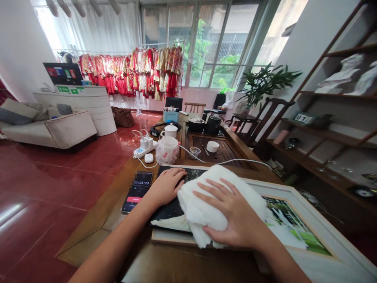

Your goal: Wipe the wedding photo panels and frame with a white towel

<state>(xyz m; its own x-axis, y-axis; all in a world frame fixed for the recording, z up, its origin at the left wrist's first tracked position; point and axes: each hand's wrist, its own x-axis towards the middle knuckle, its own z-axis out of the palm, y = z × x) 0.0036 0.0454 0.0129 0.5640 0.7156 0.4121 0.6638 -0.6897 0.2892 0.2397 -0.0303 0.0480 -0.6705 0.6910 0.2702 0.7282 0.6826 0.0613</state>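
Note:
A thick, folded white fluffy cloth (216,196) lies bunched over a flat black panel (169,210) and the left part of a white-framed picture (297,220). My right hand (232,208) grips the cloth from above, fingers spread across it and thumb at its near side. On the panel's upper part rests my left hand (169,184), its fingers stretched out and slightly bent, the tips close to the cloth's left edge. From under the cloth, a pale flap (173,223) runs along the panel's near edge. How panel and frame are joined is hidden.
A phone showing a timer (138,192) lies left of the panel on the wooden table (97,228). Beyond stand a power strip (145,147), a lidded white cup (171,131), a wrapped cup (167,151) and a tea tray (224,153). A white cable (244,160) crosses behind the frame.

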